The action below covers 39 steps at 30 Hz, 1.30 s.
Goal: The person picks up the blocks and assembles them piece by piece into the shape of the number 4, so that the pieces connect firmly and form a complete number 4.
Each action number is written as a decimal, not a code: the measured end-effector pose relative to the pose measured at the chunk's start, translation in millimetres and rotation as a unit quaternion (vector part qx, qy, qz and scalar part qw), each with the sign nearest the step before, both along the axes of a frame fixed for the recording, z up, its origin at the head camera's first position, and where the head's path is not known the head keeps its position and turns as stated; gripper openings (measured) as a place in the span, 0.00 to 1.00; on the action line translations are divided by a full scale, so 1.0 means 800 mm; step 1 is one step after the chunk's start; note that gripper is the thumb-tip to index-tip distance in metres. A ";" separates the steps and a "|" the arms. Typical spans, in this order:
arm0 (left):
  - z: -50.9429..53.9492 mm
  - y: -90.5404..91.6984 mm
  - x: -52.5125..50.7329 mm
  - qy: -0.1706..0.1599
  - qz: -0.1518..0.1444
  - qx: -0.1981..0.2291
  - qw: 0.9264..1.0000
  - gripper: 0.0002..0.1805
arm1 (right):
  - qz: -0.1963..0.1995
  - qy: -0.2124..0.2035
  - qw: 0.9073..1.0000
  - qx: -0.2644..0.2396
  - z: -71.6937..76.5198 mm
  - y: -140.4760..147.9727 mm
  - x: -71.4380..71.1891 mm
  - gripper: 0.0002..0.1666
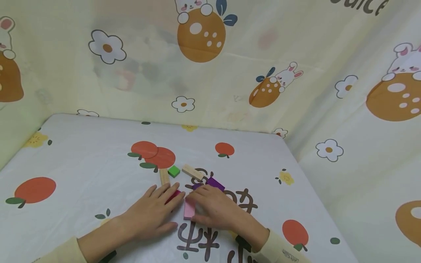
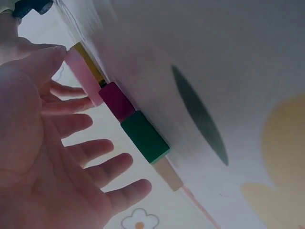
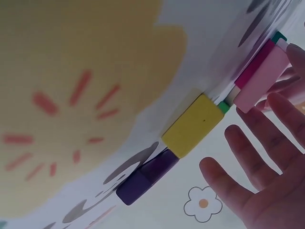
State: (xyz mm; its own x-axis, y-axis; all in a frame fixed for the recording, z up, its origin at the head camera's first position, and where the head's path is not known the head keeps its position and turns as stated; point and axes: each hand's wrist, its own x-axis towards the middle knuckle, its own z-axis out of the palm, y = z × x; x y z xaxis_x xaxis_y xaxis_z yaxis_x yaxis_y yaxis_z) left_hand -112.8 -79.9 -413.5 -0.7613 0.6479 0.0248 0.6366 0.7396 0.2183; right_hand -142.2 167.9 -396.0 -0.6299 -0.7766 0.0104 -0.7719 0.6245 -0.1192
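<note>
My right hand (image 1: pixel 215 207) pinches a pink block (image 1: pixel 189 209) between thumb and fingertips, at the front of a rough ring of coloured blocks. Opposite it, my left hand (image 1: pixel 149 215) has its fingers spread, partly covering a magenta block (image 1: pixel 173 196). In the left wrist view, a dark green block (image 2: pixel 145 137) stands beyond the left fingertips, beside the magenta one. A yellow block (image 3: pixel 194 126), hidden from the head view, stands near the right fingers. Two purple blocks show, one (image 1: pixel 215 183) beyond the right knuckles and another (image 1: pixel 197 186) partly covered by that hand.
Farther back in the ring lie a plain wooden block (image 1: pixel 164 177), a small green block (image 1: pixel 174 171) and another wooden block (image 1: pixel 192 172). A white fruit-printed cloth (image 1: pixel 98 157) covers the table. A cream printed curtain (image 1: pixel 148 73) hangs behind and at the sides.
</note>
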 end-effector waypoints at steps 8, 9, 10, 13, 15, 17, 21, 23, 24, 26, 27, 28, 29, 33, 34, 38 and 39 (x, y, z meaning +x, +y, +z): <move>0.003 0.002 -0.001 0.011 -0.003 -0.001 1.000 0.44 | -0.001 -0.018 1.000 -0.004 0.006 0.003 0.016 0.27; 0.003 0.002 -0.001 0.012 -0.003 -0.002 1.000 0.43 | 0.001 -0.018 1.000 -0.003 0.007 0.003 0.017 0.27; 0.003 0.002 -0.001 0.013 -0.003 -0.003 1.000 0.43 | 0.004 -0.017 1.000 -0.003 0.007 0.003 0.019 0.26; 0.002 0.002 -0.001 0.019 -0.005 -0.003 1.000 0.43 | 0.014 -0.011 1.000 -0.004 0.006 0.003 0.022 0.26; 0.002 0.002 -0.001 0.022 -0.005 -0.004 1.000 0.43 | 0.021 -0.009 1.000 -0.006 0.005 0.003 0.023 0.25; 0.001 0.002 -0.001 0.023 -0.005 -0.004 1.000 0.43 | 0.024 -0.012 1.000 -0.008 0.004 0.004 0.025 0.24; 0.001 0.001 -0.001 0.020 -0.004 -0.005 1.000 0.43 | 0.022 -0.029 0.999 -0.008 0.003 0.004 0.028 0.23; 0.000 0.001 -0.001 0.020 -0.003 -0.005 1.000 0.43 | 0.020 -0.042 0.999 -0.008 0.003 0.003 0.030 0.23; 0.000 0.001 -0.001 0.022 -0.003 -0.005 1.000 0.43 | 0.019 -0.047 0.999 -0.007 0.003 0.003 0.031 0.24; -0.001 0.001 -0.001 0.025 -0.004 -0.005 1.000 0.43 | 0.019 -0.055 0.998 -0.007 0.002 0.004 0.032 0.24; -0.001 0.001 -0.001 0.027 -0.005 -0.004 1.000 0.43 | 0.021 -0.055 0.998 -0.007 0.001 0.004 0.033 0.24; -0.001 0.000 -0.001 0.028 -0.006 -0.004 1.000 0.43 | 0.023 -0.054 0.998 -0.006 0.001 0.004 0.033 0.24; -0.001 0.000 -0.001 0.029 -0.006 -0.004 1.000 0.43 | 0.025 -0.055 0.998 -0.007 0.000 0.004 0.033 0.24; -0.001 0.000 -0.001 0.020 -0.005 -0.003 1.000 0.43 | 0.039 -0.052 0.998 -0.007 -0.001 0.004 0.036 0.24; -0.001 0.000 -0.001 0.016 -0.004 -0.003 1.000 0.43 | 0.041 -0.056 0.998 -0.007 -0.001 0.004 0.036 0.24; 0.000 0.001 0.000 0.009 -0.001 -0.006 1.000 0.43 | 0.042 -0.070 0.997 -0.002 0.001 0.004 0.040 0.25; 0.000 0.001 0.000 0.009 -0.001 -0.007 1.000 0.43 | 0.044 -0.070 0.997 -0.001 0.001 0.004 0.041 0.25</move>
